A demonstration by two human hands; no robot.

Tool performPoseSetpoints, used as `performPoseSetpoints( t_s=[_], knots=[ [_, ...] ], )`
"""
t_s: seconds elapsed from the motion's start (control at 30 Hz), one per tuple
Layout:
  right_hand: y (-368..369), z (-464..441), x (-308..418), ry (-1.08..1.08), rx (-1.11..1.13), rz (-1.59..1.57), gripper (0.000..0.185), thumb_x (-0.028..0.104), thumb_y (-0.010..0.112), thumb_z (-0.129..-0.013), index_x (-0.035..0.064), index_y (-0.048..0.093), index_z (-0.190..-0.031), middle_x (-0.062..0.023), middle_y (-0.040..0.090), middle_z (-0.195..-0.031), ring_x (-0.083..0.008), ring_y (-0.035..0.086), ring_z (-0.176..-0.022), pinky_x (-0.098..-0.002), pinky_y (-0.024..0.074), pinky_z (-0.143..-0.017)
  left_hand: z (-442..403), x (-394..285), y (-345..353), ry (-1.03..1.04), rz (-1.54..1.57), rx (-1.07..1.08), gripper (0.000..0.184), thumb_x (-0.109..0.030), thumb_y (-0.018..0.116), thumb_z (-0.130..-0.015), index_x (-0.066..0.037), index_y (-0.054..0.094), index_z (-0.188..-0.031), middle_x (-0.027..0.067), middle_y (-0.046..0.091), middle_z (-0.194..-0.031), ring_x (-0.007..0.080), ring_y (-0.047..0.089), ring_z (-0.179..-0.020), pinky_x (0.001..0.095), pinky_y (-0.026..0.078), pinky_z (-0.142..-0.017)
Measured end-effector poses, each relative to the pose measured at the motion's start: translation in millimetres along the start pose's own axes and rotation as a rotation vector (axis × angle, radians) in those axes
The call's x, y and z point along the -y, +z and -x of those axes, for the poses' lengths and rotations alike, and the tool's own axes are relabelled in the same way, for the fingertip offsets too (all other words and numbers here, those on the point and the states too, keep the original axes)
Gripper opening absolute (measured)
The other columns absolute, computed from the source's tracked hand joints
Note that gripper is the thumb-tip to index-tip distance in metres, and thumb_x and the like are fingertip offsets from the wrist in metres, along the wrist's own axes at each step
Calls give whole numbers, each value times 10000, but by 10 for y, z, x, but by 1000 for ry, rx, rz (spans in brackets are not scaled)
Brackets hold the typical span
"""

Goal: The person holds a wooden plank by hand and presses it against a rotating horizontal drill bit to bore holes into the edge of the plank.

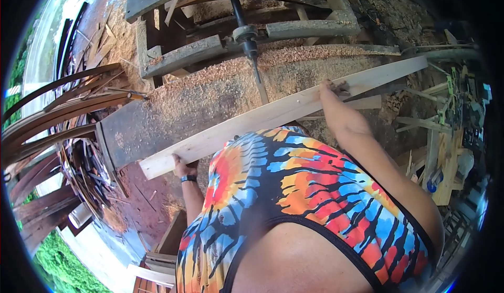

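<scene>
A long pale wooden plank [247, 122] stretches diagonally in front of my body. Near its lower left end, my left hand [184, 167] grips the edge, a dark band on the wrist; part of the fingers is hidden. Farther up on the right side, my right hand [334, 88] is closed round the board. Just past the plank's far edge, a long metal bit [257, 75] points toward it from a spindle [245, 34]. The tip meets or nearly meets the wood; I cannot tell which.
Wood shavings [210, 77] cover the worktable [142, 130] and pile along its far side. Behind stands a timber machine frame [184, 55]. Curved wooden strips [68, 109] stick out at the left, above heaped offcuts. More scrap wood [430, 125] lies at the right.
</scene>
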State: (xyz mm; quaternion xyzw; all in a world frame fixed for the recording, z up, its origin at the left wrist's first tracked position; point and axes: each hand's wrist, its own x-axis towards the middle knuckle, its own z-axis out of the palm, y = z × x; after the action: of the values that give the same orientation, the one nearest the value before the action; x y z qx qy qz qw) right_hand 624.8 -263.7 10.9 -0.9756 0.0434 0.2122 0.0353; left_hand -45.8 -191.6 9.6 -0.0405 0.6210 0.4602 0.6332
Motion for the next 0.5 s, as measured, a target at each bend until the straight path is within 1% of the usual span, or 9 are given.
performPoseSetpoints(
  t_s=[0.03,0.1,0.17,0.2,0.23,0.33,0.37,0.47,0.5],
  knots=[
    [31,153,-11,-1,5,22,1019,730,428,-1036,78,89,-1742,-221,119,-1790,-422,70,-1648,-623,241,-1294,-32,-122,-50,53,-67,16,767,-699,618,-1006,-188,504,-1566,149,615,-1523,431,605,-1376,726,496,-1105],
    [74,473,-42,-6,18,45,1022,736,422,-1035,83,82,-1745,-218,99,-1800,-424,43,-1661,-631,226,-1303,-124,-372,-134,58,-98,-13,725,-698,585,-1023,-158,568,-1505,130,650,-1484,402,620,-1353,666,507,-1122],
    [29,872,-59,-25,46,-34,1026,742,416,-1035,88,75,-1747,-216,78,-1810,-425,16,-1675,-638,210,-1312,-303,-613,-264,78,-121,-8,727,-707,579,-1022,-158,578,-1499,124,658,-1474,394,627,-1342,652,517,-1114],
    [-70,1114,-93,-16,91,-135,1018,733,406,-1043,98,45,-1752,-236,18,-1816,-426,-39,-1680,-604,191,-1328,-411,-702,-327,95,-116,-29,730,-713,574,-1022,-158,583,-1496,120,663,-1469,391,631,-1335,645,523,-1109],
    [55,1142,-251,-142,70,-184,1002,723,433,-1048,70,126,-1743,-275,48,-1801,-467,-39,-1668,-594,215,-1327,-442,-837,-350,99,-165,-56,758,-680,603,-1025,-140,526,-1551,143,642,-1493,405,638,-1338,641,549,-1095],
    [242,1217,-650,-396,42,-281,975,674,521,-1048,29,223,-1716,-329,155,-1763,-508,24,-1654,-586,252,-1316,-505,-1058,-288,135,-170,-53,746,-672,612,-1024,-120,556,-1523,152,677,-1442,414,670,-1288,644,575,-1055],
    [170,1274,-783,-538,-19,-191,917,553,639,-1031,-8,305,-1675,-365,299,-1697,-505,188,-1626,-569,305,-1296,-461,-1087,-216,191,-228,-125,741,-640,601,-1050,-62,554,-1511,182,682,-1421,415,688,-1260,637,590,-1037],
    [14,1323,-1162,-706,-34,-307,850,453,698,-1010,-19,370,-1636,-368,390,-1645,-490,334,-1573,-563,326,-1283,-448,-1180,-77,209,-375,-287,762,-603,615,-1062,23,542,-1490,221,683,-1399,403,711,-1222,612,626,-966],
    [-50,1348,-1232,-692,-69,-256,801,398,722,-991,-16,421,-1608,-325,427,-1637,-483,406,-1529,-549,344,-1270,-207,-1194,91,240,-596,-407,832,-564,692,-1024,100,512,-1493,275,631,-1459,429,656,-1306,594,579,-1042]
  ],
)
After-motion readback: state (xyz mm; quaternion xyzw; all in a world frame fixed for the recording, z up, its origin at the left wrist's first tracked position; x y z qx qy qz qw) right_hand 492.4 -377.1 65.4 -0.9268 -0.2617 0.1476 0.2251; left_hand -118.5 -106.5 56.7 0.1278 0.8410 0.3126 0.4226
